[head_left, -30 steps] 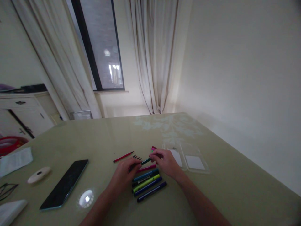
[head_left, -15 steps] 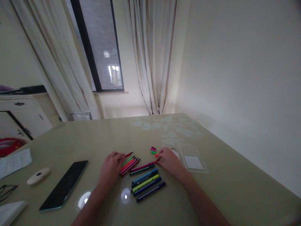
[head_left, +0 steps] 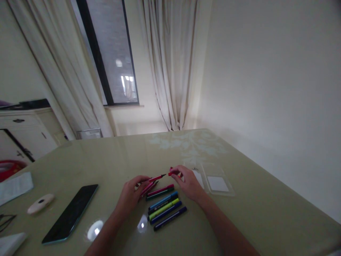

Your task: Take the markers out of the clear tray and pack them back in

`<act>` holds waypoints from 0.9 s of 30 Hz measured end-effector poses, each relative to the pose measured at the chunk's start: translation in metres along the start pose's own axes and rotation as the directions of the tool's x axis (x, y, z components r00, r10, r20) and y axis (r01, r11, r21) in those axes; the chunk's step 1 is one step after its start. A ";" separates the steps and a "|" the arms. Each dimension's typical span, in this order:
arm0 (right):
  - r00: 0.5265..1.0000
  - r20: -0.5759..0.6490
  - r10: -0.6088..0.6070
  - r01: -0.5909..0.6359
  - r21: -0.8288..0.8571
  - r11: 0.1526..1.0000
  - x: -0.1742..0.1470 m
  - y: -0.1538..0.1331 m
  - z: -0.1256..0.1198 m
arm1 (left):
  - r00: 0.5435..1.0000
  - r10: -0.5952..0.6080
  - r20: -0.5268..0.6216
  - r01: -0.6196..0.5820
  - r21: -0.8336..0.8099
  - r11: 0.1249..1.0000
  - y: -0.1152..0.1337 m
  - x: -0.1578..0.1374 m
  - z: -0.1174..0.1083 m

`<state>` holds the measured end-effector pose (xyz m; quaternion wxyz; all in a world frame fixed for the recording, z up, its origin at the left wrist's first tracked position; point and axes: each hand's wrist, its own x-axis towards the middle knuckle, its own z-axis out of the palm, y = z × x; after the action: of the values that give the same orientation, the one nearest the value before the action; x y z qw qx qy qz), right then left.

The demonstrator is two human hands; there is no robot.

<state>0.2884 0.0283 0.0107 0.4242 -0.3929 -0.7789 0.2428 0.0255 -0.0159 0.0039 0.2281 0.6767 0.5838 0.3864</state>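
My left hand (head_left: 132, 191) is closed on a red felt-tip pen (head_left: 157, 178), its bare dark tip pointing right. Between the thumb and fingers of my right hand (head_left: 188, 180) is a small red pen cap (head_left: 170, 174), a short gap away from that tip. Under my left hand lie uncapped pens (head_left: 148, 189), partly hidden by it. Nearer me lies a row of capped pens: a magenta one (head_left: 163, 189), a blue one (head_left: 166, 198), a lime-green one (head_left: 163, 209) and a dark purple one (head_left: 170, 219). Other loose caps are mostly hidden behind my right hand.
A clear plastic case (head_left: 223, 185) with white inserts lies open right of my right hand. To the left are a dark phone (head_left: 70, 213), a white oval object (head_left: 41, 204), a paper sheet (head_left: 16, 187) and a black cable (head_left: 6, 220). The wall borders the table's right edge.
My left hand has moved right with the red pen, now over the other uncapped pens. My right hand has lifted the red cap and brought it near the pen's tip. The view shifted slightly.
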 end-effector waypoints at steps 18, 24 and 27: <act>0.998 0.029 0.059 -0.063 0.160 0.985 -0.001 -0.011 -0.001 | 1.000 0.022 0.012 -0.021 -0.063 0.998 0.017 -0.004 0.015; 0.992 0.066 0.111 -0.115 0.061 0.992 0.003 0.004 -0.003 | 0.985 0.071 0.158 -0.080 0.053 0.995 0.011 -0.005 0.016; 0.991 -0.043 0.125 -0.130 -0.119 0.984 0.004 0.016 -0.006 | 0.965 0.107 0.241 -0.142 0.132 0.981 0.014 -0.007 0.012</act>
<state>0.2987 0.0408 0.0039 0.3967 -0.4713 -0.7579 0.2144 0.0432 -0.0241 0.0052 0.2194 0.7676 0.5364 0.2737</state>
